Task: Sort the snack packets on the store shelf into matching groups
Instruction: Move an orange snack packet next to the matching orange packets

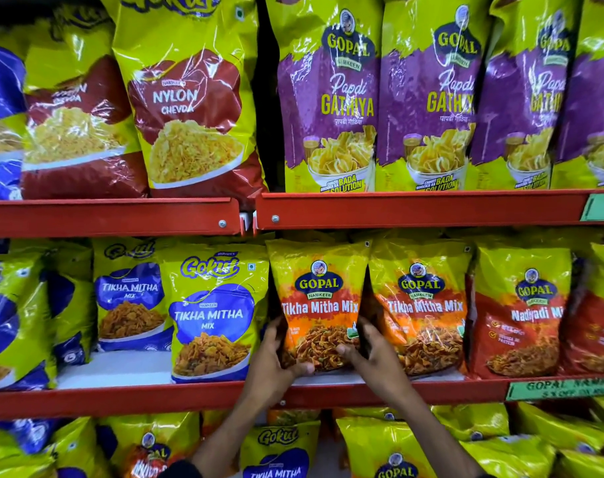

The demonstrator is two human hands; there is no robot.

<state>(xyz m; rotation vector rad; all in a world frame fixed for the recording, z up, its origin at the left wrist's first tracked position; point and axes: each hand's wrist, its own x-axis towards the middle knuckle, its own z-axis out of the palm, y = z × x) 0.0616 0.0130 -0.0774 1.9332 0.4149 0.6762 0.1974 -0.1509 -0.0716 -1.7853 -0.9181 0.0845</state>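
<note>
both hands — left hand, right hand — clasp the upright gopal tikha mitha mix packet.

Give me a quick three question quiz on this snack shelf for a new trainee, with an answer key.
1. True or false: both hands grip one packet.
2. Which brand is the held packet: A Gokul, B Gopal?
3. Fill in: the packets above it read Papdi ____.

Key: 1 true, the left hand and right hand hold the orange Tikha Mitha Mix packet. 2 B. 3 Gathiya, on the purple packets.
</note>
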